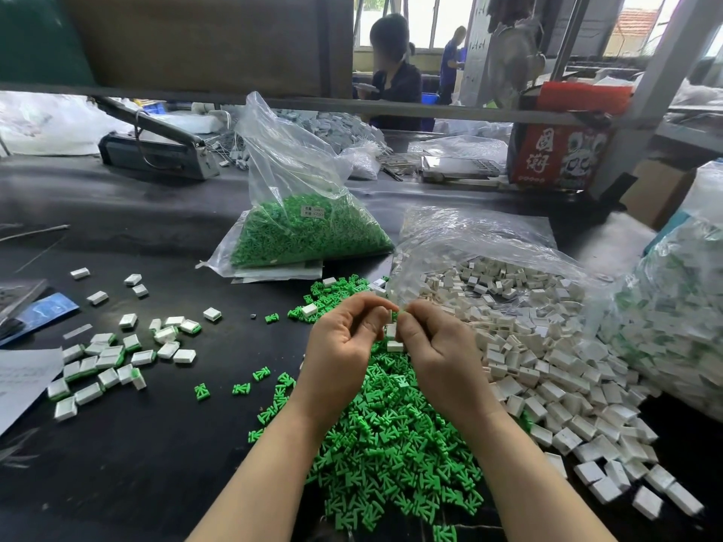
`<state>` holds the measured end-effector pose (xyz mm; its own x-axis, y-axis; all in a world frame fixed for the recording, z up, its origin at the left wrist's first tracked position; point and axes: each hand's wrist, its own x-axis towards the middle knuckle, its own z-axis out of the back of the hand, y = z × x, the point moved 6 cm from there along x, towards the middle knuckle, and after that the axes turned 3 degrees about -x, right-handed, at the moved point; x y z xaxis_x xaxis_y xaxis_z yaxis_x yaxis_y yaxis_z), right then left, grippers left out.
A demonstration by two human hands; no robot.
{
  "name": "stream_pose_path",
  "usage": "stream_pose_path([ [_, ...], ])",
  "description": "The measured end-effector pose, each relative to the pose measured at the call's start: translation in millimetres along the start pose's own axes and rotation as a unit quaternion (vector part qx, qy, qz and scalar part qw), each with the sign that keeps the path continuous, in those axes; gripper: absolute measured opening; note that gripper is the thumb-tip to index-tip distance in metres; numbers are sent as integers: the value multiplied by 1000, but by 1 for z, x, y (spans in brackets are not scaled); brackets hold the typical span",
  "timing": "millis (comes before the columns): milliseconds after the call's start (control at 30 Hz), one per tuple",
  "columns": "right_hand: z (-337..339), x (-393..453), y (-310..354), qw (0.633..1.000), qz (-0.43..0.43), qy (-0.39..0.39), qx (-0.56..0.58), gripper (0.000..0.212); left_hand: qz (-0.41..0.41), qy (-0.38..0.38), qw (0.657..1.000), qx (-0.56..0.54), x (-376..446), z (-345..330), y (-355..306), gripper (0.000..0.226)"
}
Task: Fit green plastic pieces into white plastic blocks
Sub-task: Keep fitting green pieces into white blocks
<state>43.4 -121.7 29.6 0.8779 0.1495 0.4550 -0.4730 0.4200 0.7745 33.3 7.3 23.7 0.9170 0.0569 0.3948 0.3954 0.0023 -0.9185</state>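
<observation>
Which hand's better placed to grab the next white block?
Right hand, probably. The loose white blocks spill from their bag directly beside it, while the left hand sits over the green pieces, with the finished blocks further left.

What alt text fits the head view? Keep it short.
Two hands, left hand and right hand, meet over a black table, pinching a white block and a green piece together. Loose green pieces lie below, white blocks spill from a bag at right, finished blocks sit at left.
</observation>
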Motion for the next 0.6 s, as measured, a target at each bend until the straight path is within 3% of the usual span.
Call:
stream_pose_path([
  [167, -3, -1, 0, 999, -22, -4, 50, 29, 67, 17, 998, 12, -2, -5, 11, 24],
  [333, -8, 0, -4, 997, -36, 10, 65, 30, 54, 45, 997, 35, -4, -9, 10, 34],
  [600, -10, 1, -6, 996, -56, 9, 67, 30, 105, 43, 992, -59, -7, -19, 16, 28],
])
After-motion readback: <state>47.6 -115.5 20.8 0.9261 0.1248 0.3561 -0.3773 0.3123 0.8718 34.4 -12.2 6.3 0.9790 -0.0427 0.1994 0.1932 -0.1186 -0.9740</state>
